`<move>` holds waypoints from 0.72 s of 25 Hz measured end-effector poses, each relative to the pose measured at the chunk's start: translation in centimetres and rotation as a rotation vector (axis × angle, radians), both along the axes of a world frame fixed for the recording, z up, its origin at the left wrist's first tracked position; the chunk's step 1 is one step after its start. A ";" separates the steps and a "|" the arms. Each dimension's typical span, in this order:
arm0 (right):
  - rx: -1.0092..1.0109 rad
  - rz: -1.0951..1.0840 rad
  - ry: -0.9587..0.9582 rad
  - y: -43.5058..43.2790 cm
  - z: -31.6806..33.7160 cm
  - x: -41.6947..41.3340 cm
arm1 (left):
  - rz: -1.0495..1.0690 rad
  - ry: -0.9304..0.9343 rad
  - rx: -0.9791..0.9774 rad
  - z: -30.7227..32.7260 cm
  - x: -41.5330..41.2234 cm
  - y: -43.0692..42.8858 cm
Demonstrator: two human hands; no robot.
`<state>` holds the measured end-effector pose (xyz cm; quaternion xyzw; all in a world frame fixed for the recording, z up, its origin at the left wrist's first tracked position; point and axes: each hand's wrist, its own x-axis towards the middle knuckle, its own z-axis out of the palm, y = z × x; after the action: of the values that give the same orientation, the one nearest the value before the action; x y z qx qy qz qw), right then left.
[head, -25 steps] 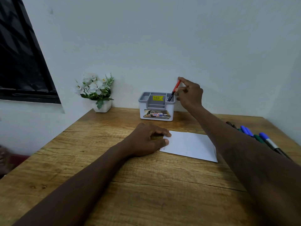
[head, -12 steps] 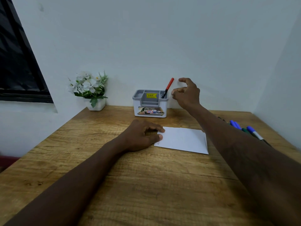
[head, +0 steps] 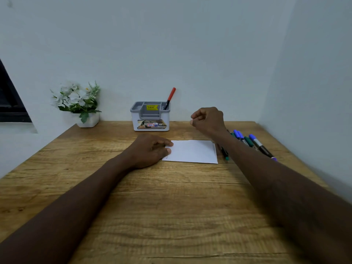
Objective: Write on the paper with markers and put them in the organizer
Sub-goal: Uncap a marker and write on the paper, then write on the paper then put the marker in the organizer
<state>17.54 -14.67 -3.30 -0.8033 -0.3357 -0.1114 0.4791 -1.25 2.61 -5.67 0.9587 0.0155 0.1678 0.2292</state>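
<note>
The room is a bit dim, and the light is soft and even. The wall (head: 190, 44) looks pale blue-grey, and it gets darker near the top. The window (head: 9, 103) on the left is black and gives no light. The white paper (head: 192, 151) is the brightest thing. The wooden table (head: 171, 216) has no shiny glare. There is a soft, dark shadow under the left hand (head: 150, 151). The right forearm (head: 304, 197) looks smeared and fuzzy near the bottom corner. The markers (head: 255, 142) on the right are a little blurry too. The wide lens bends the picture, so the table edges spread out and the wall corner leans. The label on the organizer (head: 150, 119) is too small to read.
</note>
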 end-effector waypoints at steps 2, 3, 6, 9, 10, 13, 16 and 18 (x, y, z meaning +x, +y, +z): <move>-0.083 -0.046 -0.050 -1.6 0.0 0.2 | 0.005 -0.002 -0.011 0.0 -0.1 -0.1; -0.122 -0.095 -0.067 -2.3 0.1 0.4 | 0.003 -0.005 -0.016 -0.1 -0.1 -0.1; -0.268 -0.256 -0.008 -4.5 0.4 1.9 | -0.011 0.003 -0.042 0.0 -0.2 -0.1; -0.462 -0.343 0.077 -5.7 0.2 2.8 | -0.026 0.012 -0.070 -0.1 -0.2 0.2; -0.489 -0.353 0.089 -5.8 0.3 2.7 | -0.030 0.009 -0.074 -0.1 -0.2 0.3; -0.528 -0.360 0.092 -5.8 0.8 2.0 | -0.038 -0.014 -0.084 -0.2 -0.3 0.3; -0.583 -0.353 0.096 -5.6 1.4 1.1 | -0.055 -0.043 -0.093 -0.1 -0.5 0.1; -0.603 -0.340 0.108 -5.4 1.6 0.8 | -0.061 -0.045 -0.103 0.0 -0.7 0.0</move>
<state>18.32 -20.04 -1.74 -0.9579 -0.1891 -0.0428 0.2117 -1.91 2.66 -5.65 0.9416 -0.0101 0.1813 0.2835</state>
